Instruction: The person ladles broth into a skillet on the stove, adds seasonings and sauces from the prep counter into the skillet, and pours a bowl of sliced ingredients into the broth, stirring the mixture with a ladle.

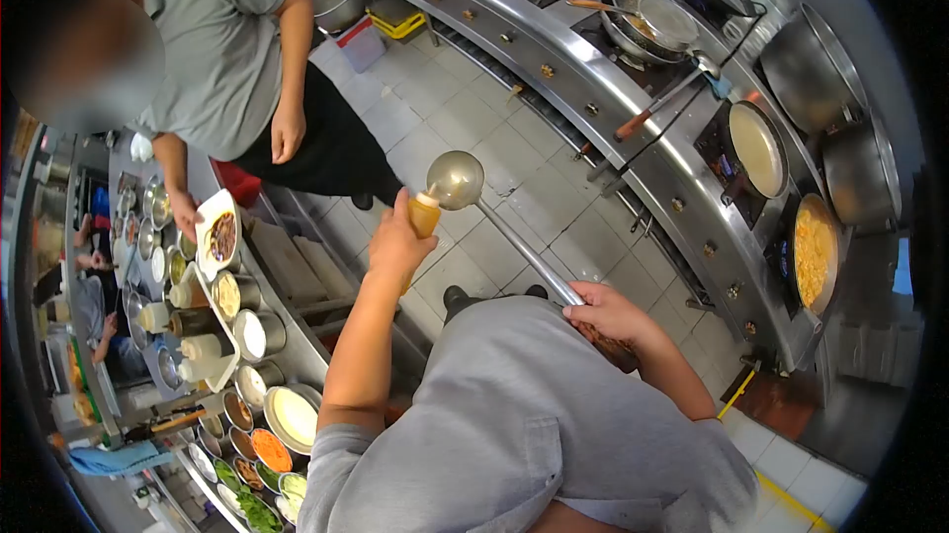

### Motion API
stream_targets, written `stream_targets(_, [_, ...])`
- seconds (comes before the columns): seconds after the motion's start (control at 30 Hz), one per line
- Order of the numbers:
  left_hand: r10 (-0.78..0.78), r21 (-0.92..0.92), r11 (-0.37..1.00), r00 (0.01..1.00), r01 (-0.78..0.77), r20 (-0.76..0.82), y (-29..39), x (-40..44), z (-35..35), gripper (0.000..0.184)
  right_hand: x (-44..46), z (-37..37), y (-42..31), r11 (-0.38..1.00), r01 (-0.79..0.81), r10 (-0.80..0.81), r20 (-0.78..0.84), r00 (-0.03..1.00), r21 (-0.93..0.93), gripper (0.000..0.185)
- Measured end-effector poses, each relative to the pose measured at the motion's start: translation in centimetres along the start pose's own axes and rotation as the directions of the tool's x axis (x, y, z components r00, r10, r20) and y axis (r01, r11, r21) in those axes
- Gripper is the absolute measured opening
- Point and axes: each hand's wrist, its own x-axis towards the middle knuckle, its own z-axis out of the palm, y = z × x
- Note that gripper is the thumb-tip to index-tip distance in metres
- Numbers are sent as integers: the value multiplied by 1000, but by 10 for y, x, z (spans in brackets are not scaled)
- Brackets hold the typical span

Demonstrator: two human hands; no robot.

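My left hand (395, 242) is wrapped round a squeeze bottle (425, 216) with yellow-orange contents, its nozzle tilted toward the ladle's bowl. In my right hand (611, 313) is the handle of a long metal ladle (456, 180). The ladle reaches forward and left, so its round bowl hangs over the floor beside the bottle's tip. What lies in the bowl is hard to make out.
At right runs a stove (633, 128) with a pan of yellow food (816, 252), a pale-filled pan (758, 149) and a wok (643, 31). Ingredient containers (293, 417) line the left counter. A co-worker (222, 48) stands ahead left, one hand at a white dish (217, 233).
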Motion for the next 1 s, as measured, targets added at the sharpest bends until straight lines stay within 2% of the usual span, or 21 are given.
stream_targets(0.03, [14,2,1000,1000,-14,6,2,0,2,103,-1,-1,0,1000,3,-3,-13,1000,8,27])
stream_targets(0.1, [97,-146,982,984,-119,-150,5,-4,9,100,-4,-1,2,997,-19,19,-3,1000,70,31])
stream_targets(0.13, [118,-197,969,979,-150,-165,8,-5,11,96,-5,1,2,997,-13,15,-19,1000,81,31])
stream_targets(0.2, [167,-238,948,968,-210,-187,8,-7,21,96,-7,0,-1,986,2,-5,16,1000,167,20])
stream_targets(0.27, [197,-300,920,960,-252,-201,9,-17,29,95,-11,3,-1,973,25,-17,-34,999,229,25])
stream_targets(0.33, [292,-342,868,927,-361,-236,-3,-22,49,95,-16,5,-2,951,73,-39,-119,992,300,29])
stream_targets(0.4, [301,-390,846,929,-364,-215,-8,-31,60,96,-18,4,-2,944,178,-120,-212,970,278,23])
stream_targets(0.43, [250,-441,848,955,-295,-158,-9,-39,64,96,-19,3,-2,931,203,-121,-268,956,303,23])
stream_targets(0.47, [314,-460,805,927,-375,-207,-20,-37,77,97,-19,-2,-4,918,283,-185,-331,925,278,30])
stream_targets(0.5, [306,-504,793,940,-341,-154,-31,-40,88,98,-23,-7,-3,904,356,-248,-384,889,239,39])
stream_targets(0.53, [308,-471,819,943,-329,-122,-41,-44,97,98,-28,-11,-1,895,375,-253,-420,871,239,39])
stream_targets(0.6, [329,-435,834,939,-338,-98,-48,-50,104,99,-36,-24,-3,861,490,-336,-572,748,134,39])
stream_targets(0.63, [333,-388,860,941,-331,-65,-48,-54,105,97,-42,-32,-4,856,500,-340,-585,736,132,39])
stream_targets(0.7, [334,-333,885,942,-325,-31,-42,-56,105,96,-58,-52,-3,825,562,-337,-749,571,58,23])
stream_targets(0.73, [326,-327,891,945,-315,-21,-39,-54,104,96,-65,-65,0,780,625,-367,-786,498,31,37])
stream_targets(0.77, [312,-321,898,950,-301,-17,-34,-53,105,97,-71,-85,6,780,625,-372,-781,503,31,37])
stream_targets(0.83, [267,-332,904,962,-269,-51,-16,-55,113,97,-86,-130,18,804,586,-368,-861,351,-105,47])
stream_targets(0.9, [184,-294,933,977,-208,-108,18,-53,114,97,-106,-168,21,819,560,-321,-907,271,-123,45])
stream_targets(0.93, [155,-343,920,979,-191,-131,36,-56,119,96,-118,-190,27,856,504,-292,-909,296,-111,44])
stream_targets(0.97, [149,-339,922,979,-188,-137,53,-56,126,96,-127,-207,28,876,468,-267,-926,266,-118,44])
stream_targets(1.0, [148,-360,913,978,-191,-145,70,-56,135,96,-140,-220,30,950,279,-208,-952,223,-142,44])
